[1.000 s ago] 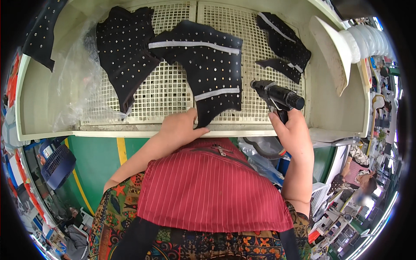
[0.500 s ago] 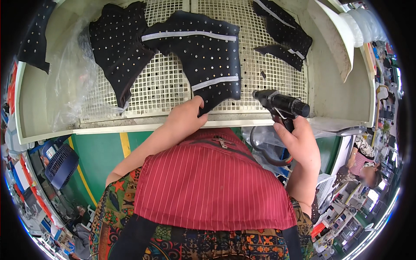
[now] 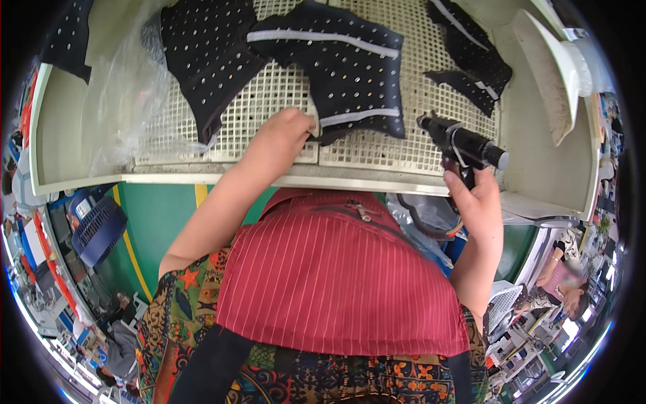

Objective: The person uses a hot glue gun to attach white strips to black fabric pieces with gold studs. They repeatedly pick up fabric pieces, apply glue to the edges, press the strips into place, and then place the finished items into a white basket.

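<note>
My left hand (image 3: 286, 135) pinched the bottom edge of the black dotted cloth piece (image 3: 336, 74), which lay flat on the white grid surface (image 3: 377, 145) (more black pieces lay beside it). My right hand (image 3: 474, 202) had its grip closed around the black spray gun (image 3: 461, 145).

On the white grid table (image 3: 282, 101) lies a black perforated fabric piece (image 3: 340, 64) with grey stripes. The left hand (image 3: 282, 135) grips its near edge. Right of that piece, the right hand (image 3: 474, 202) holds a black spray gun (image 3: 461, 145) above the table's front rim. A clear plastic bag (image 3: 124, 101) sits at the table's left end.
</note>
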`<state>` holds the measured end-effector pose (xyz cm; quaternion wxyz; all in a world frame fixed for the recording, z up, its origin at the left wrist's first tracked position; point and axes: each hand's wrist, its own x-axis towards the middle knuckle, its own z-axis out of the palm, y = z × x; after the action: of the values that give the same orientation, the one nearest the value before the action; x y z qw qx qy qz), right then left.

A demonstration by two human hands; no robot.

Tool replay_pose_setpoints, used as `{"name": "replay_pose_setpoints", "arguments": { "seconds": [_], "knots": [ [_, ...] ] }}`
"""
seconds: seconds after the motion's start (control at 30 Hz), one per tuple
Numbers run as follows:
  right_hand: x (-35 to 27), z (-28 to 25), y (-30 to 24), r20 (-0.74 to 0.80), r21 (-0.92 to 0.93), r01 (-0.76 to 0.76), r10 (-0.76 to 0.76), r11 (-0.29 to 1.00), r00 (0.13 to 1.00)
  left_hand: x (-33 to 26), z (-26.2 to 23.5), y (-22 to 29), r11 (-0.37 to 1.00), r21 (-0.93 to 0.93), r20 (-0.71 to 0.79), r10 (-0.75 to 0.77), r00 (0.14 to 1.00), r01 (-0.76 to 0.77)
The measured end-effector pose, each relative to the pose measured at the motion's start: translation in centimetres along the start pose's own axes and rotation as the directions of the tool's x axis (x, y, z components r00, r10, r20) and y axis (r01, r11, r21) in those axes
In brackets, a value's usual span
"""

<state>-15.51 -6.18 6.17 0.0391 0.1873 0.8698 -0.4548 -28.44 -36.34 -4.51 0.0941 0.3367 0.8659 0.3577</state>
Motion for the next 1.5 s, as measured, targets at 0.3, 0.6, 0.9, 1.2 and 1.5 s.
{"name": "replay_pose_setpoints", "arguments": {
  "seconds": [0.3,0.6,0.9,1.2,1.5],
  "knots": [
    [0.2,0.3,-0.7,0.117,0.142,-0.053,0.036,0.988,0.993,-0.7,0.9,0.0,0.864,-0.217,-0.013,-0.469,0.883,0.455],
    [0.4,0.8,-1.8,0.135,0.181,0.001,-0.026,0.983,0.991,5.5,2.2,-1.1,0.957,-0.087,-0.089,-0.284,0.955,0.276],
    [-0.1,0.7,-1.0,0.101,0.172,-0.024,0.006,0.985,0.995,11.2,-0.7,-0.4,0.986,-0.041,-0.273,0.144,0.951,-0.161],
    [-0.6,1.3,-1.3,0.14,0.199,-0.06,0.032,0.978,0.99,8.9,-2.2,-2.8,0.999,0.037,0.085,0.007,0.996,-0.01],
    [-0.5,3.8,-3.7,0.204,0.191,0.078,-0.118,0.979,0.972,13.7,-3.9,-3.6,0.961,0.277,0.318,-0.104,0.942,0.012]
  ]
}}
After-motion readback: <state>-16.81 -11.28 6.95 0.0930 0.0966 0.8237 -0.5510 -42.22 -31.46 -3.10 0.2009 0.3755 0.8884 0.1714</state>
